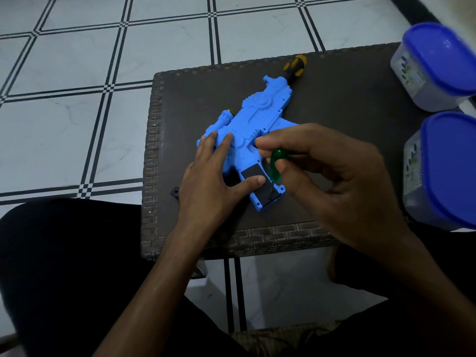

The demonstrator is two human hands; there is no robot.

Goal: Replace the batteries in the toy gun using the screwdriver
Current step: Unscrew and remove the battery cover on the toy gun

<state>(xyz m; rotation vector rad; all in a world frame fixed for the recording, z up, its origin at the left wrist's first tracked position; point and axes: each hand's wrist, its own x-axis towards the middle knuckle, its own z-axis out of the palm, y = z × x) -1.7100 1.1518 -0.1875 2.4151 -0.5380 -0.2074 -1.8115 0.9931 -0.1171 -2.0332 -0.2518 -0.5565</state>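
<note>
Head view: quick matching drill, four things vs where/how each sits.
Things:
1. toy gun
2. green-handled screwdriver
3. yellow-and-black screwdriver
4. blue-lidded containers

States:
A. at the table's right edge
B. lying at the table's far edge, beyond the gun's far end
C. flat on the table, pressed down by the left hand
D. gripped by the right hand, tip at the dark panel on the gun's grip

Pairs: 1-C, 2-D, 3-B, 4-A
</note>
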